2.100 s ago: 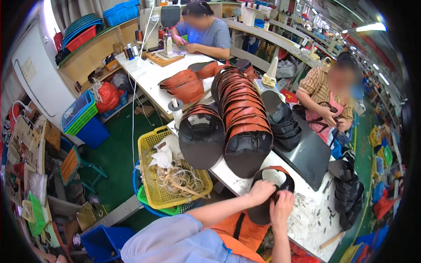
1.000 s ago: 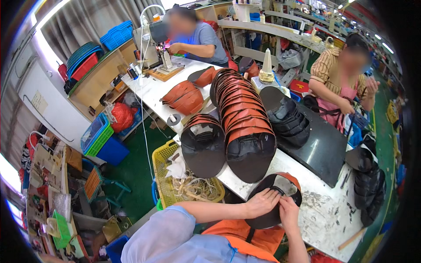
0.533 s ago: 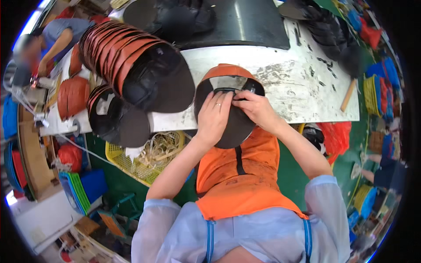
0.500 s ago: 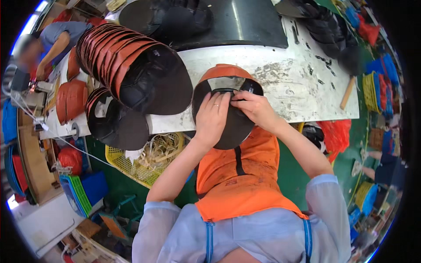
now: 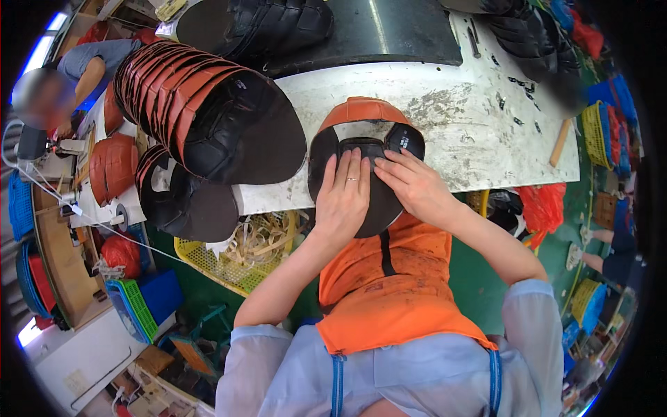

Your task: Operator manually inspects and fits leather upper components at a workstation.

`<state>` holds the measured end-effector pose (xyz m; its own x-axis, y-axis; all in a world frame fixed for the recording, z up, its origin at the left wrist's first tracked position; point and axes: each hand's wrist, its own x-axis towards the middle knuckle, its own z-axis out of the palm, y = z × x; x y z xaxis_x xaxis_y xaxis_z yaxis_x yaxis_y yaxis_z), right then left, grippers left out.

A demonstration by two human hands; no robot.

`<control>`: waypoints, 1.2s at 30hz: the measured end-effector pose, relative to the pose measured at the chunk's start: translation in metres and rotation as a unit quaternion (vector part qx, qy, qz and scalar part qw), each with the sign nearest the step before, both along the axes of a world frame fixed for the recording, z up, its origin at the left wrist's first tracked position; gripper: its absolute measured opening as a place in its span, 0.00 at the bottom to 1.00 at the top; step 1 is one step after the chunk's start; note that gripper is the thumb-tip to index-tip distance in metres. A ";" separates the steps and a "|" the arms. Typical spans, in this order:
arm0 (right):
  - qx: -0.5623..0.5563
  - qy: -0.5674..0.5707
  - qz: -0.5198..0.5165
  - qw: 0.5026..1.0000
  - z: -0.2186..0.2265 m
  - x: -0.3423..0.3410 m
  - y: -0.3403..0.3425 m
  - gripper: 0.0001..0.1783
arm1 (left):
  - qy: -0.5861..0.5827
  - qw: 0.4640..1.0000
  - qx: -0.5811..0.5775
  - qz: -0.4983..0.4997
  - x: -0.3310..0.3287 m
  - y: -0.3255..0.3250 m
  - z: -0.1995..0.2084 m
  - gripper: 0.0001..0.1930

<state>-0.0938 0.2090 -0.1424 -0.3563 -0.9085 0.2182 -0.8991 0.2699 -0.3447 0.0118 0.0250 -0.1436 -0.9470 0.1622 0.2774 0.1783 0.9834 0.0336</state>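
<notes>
A cap-like leather piece lies at the table's near edge, orange-brown outside and black inside, with a wide dark flap toward me. Along its inner edge sits a black padded strip. My left hand rests flat on the flap, fingers stretched out and fingertips at the strip. Beside it my right hand lies with its fingers extended over the strip's right end and the flap. Neither hand grips anything. What is under my palms is hidden.
To the left lean a tall stack of similar pieces and a smaller stack. A yellow basket with tangled strips stands below the table. Small black bits and a wooden stick lie right. Another person's arm shows far left.
My fingers were bent and pinching at the strip's edge; they now lie straight and flat. More of the black strip shows beyond my fingertips. The whole view has shifted slightly.
</notes>
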 end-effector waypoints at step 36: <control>0.040 -0.067 -0.089 0.993 0.026 0.065 -0.084 0.24 | -0.074 0.925 0.370 -0.042 0.022 -0.050 0.001 0.37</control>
